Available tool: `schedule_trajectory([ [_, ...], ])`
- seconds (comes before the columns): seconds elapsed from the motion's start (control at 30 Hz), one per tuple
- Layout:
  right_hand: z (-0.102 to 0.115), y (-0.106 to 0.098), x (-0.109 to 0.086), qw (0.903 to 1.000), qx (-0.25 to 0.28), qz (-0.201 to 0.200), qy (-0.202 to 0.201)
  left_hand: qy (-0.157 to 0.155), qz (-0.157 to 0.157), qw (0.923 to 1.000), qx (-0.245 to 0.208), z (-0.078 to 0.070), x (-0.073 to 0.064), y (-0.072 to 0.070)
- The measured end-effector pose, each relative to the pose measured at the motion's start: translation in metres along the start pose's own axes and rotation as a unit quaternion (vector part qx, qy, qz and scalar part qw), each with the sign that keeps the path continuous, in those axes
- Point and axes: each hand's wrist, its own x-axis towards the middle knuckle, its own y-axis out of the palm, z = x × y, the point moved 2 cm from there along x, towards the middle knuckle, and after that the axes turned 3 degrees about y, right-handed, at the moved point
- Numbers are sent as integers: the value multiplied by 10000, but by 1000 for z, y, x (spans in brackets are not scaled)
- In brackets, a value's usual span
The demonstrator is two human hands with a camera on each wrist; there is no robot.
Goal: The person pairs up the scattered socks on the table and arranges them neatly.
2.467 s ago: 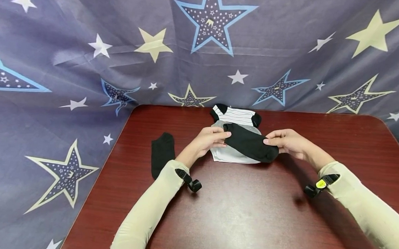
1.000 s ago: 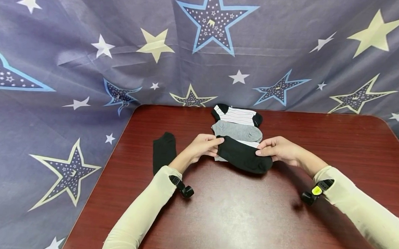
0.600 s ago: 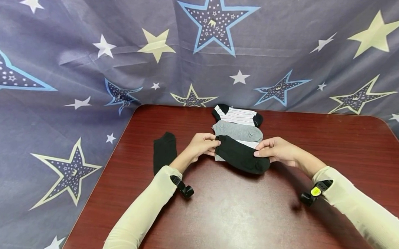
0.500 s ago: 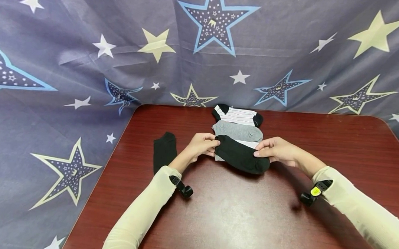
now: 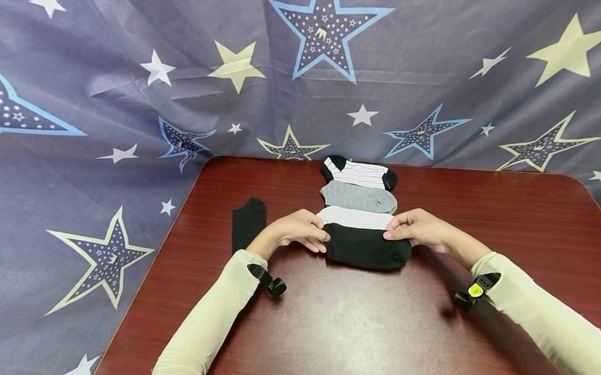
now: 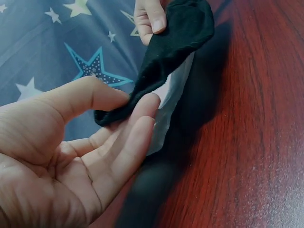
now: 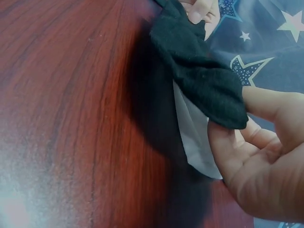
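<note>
A black sock (image 5: 365,247) is stretched sideways between my two hands, held a little above the table. My left hand (image 5: 301,230) pinches its left end between thumb and fingers, as the left wrist view also shows of the sock (image 6: 175,42). At the other end, the thumb and fingers of my right hand (image 5: 419,229) pinch the upper edge near the toe. Just behind the black sock lies a white sock (image 5: 357,217), partly covered by it. Beyond that come a grey sock (image 5: 360,197) and a white striped sock (image 5: 364,174) with black ends.
Another black sock (image 5: 248,224) lies to the left, its lower part hidden by my left forearm. All rest on a dark red wooden table (image 5: 354,335). A star-patterned cloth (image 5: 436,76) hangs along the back edge and left side.
The black sock has come down toward me, uncovering the grey sock and more of the white one. Its left end has lowered, so it now lies nearly level. Both hands keep hold.
</note>
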Motion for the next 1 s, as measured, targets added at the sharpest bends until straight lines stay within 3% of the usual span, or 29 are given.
schedule_trajectory([
  [0.5, 7, 10, -6, 9917, -1106, -582, -287, -330, 368, 9976, 487, 0, -3, 7],
  [0.77, 7, 13, -6, 9847, -1436, -837, -526, -477, 356, 9962, 633, 3, -1, 8],
  [1.0, 8, 15, -6, 9799, -1670, -859, -675, -301, 148, 9970, 698, 4, 3, 7],
])
